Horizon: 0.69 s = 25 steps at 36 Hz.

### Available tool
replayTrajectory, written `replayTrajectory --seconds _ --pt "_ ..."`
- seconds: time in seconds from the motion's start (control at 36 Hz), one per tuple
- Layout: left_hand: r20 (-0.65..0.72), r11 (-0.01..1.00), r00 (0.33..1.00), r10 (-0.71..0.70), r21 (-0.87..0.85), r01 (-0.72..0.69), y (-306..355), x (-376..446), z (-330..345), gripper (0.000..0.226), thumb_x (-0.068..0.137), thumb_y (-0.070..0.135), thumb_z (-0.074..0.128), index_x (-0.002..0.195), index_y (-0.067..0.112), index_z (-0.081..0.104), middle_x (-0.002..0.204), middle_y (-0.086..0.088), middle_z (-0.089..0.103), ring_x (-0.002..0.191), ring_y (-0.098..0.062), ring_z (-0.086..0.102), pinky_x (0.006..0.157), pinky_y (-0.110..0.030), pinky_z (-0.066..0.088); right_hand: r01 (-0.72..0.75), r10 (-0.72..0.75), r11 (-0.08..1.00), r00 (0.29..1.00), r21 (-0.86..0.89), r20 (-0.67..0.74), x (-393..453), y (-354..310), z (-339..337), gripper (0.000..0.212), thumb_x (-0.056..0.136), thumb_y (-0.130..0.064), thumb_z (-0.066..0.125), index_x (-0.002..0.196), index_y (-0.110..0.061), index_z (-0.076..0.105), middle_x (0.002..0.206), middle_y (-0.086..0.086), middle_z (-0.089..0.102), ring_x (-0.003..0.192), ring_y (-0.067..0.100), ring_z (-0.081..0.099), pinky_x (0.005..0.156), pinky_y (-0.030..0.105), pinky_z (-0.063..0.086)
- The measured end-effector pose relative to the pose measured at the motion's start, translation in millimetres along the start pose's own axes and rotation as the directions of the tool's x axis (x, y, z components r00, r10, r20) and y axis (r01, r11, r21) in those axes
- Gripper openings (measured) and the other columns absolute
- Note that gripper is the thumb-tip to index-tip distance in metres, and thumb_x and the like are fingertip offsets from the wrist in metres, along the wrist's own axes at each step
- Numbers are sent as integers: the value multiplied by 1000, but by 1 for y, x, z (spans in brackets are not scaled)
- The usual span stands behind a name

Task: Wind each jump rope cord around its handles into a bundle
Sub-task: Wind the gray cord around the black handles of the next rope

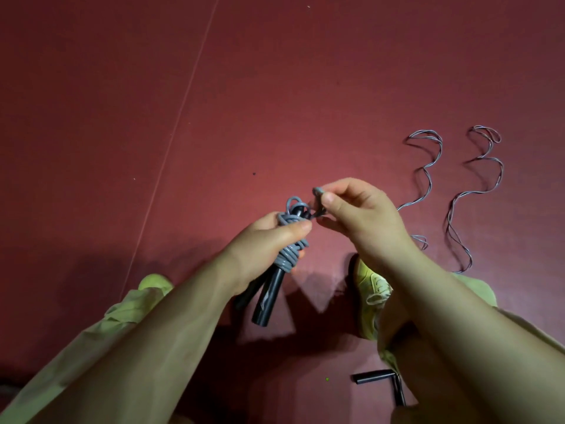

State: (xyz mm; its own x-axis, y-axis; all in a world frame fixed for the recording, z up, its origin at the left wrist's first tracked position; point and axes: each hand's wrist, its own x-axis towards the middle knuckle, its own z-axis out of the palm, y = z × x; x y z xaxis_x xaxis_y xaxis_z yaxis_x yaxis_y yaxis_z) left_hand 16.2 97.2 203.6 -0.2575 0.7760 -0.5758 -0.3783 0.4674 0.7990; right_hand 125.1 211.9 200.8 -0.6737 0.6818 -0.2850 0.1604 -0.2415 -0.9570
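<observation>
My left hand grips a pair of black handles held side by side, with grey cord wound round their upper part into a bundle. A small loop of grey cord stands above the handles' tops. My right hand pinches the cord's loose end loop between thumb and fingers, just right of the bundle's top. Both hands are held above the red floor, between my knees.
Two more jump rope cords lie in wavy double lines on the red floor at the right. Two black handles lie near my right leg. My yellow-green shoes rest on the floor below the hands.
</observation>
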Motion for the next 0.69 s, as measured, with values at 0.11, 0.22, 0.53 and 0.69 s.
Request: replayTrajectory --seconds 0.11,0.22,0.53,0.69 --pt "-24 978 1000 11 207 -6 -11 7 -7 20 80 33 72 95 25 61 77 5 64 64 -8 60 66 -31 51 120 -109 973 992 -197 66 2 3 -6 19 87 -5 66 75 -20 68 69 -7 69 66 4 58 70 25 48" --pt "-71 881 997 32 472 5 -16 8 -12 53 56 55 66 103 33 60 95 7 68 91 -14 65 87 -38 53 15 3 983 995 -181 96 3 6 -6 15 82 -2 69 76 -16 66 67 -2 65 63 6 56 68 23 45" --pt "26 894 972 235 386 -227 -10 -2 -11 56 59 55 63 110 51 39 98 5 65 88 -24 67 81 -54 54 -396 344 906 895 148 285 9 -1 -16 4 65 -23 72 66 -19 69 72 -1 65 75 15 50 66 23 55" --pt "202 907 918 342 187 -379 -6 -9 -14 41 68 41 64 100 61 47 85 15 64 72 -9 64 66 -32 55 -499 361 848 791 180 494 13 -6 -31 46 32 -35 97 66 -20 72 69 -1 64 58 7 53 63 26 57"
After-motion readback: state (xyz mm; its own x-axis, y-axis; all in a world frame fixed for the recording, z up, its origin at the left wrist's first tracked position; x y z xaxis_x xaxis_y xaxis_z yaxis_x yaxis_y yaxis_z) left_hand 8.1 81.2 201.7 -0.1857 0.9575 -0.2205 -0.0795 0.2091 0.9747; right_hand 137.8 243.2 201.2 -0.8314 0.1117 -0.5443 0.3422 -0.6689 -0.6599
